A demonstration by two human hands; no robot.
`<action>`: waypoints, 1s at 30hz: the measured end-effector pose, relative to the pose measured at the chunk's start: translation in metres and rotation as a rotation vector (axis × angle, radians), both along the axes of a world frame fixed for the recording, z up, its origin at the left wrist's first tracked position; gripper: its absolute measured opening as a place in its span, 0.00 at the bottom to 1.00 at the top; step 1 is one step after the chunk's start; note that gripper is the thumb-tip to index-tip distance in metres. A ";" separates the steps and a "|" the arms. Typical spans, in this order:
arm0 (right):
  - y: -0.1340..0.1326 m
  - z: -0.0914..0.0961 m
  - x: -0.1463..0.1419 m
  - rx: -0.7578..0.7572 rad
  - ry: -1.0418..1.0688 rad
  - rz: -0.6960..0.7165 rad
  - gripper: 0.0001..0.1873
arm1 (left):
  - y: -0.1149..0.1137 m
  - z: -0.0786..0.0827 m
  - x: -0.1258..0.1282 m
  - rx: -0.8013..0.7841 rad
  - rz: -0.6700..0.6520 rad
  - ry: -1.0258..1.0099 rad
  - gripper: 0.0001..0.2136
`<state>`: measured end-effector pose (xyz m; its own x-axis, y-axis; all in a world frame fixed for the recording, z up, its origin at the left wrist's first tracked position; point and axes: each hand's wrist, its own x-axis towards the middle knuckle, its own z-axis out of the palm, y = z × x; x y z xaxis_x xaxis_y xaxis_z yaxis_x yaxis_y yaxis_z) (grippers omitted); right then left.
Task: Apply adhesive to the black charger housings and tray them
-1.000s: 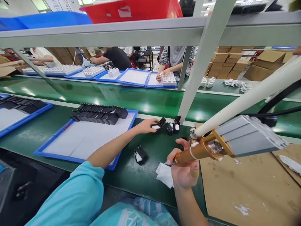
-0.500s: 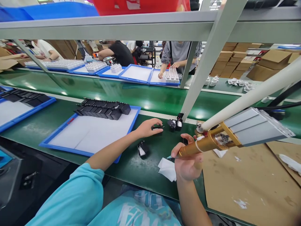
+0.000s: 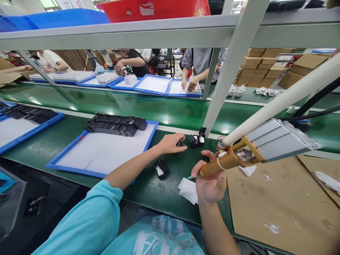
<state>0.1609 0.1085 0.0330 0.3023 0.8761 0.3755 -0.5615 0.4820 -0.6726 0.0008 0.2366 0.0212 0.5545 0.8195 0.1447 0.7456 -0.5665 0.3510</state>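
Head view: the left hand (image 3: pixel 171 142) reaches across the green belt (image 3: pixel 148 191), fingers drawn narrow around a small black part (image 3: pixel 181 143). Whether the part is lifted or rests on the belt cannot be told. Just beside it stand two more black plug parts (image 3: pixel 197 139), and another (image 3: pixel 160 168) lies nearer. The right hand (image 3: pixel 211 184) is wrapped around the gold barrel of a hose-fed tool (image 3: pixel 225 163), its tip hidden behind the fingers, above a white wipe (image 3: pixel 188 189). A blue tray (image 3: pixel 79 166) lies to the left. A firm pinch on the part's sides and a steady barrel look wise here.
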 end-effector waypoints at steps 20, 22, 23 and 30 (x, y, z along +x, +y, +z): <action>0.000 0.002 0.001 -0.012 -0.031 0.001 0.21 | 0.019 -0.022 0.003 -0.291 0.361 -0.358 0.21; 0.000 0.002 0.001 -0.005 -0.019 0.003 0.20 | 0.021 -0.024 -0.002 -0.285 0.375 -0.362 0.20; -0.001 0.003 0.001 -0.002 -0.011 0.005 0.20 | 0.022 -0.024 -0.004 -0.271 0.384 -0.357 0.19; -0.001 0.003 0.000 -0.003 -0.011 0.009 0.20 | 0.003 -0.016 -0.009 -0.040 0.416 -0.220 0.16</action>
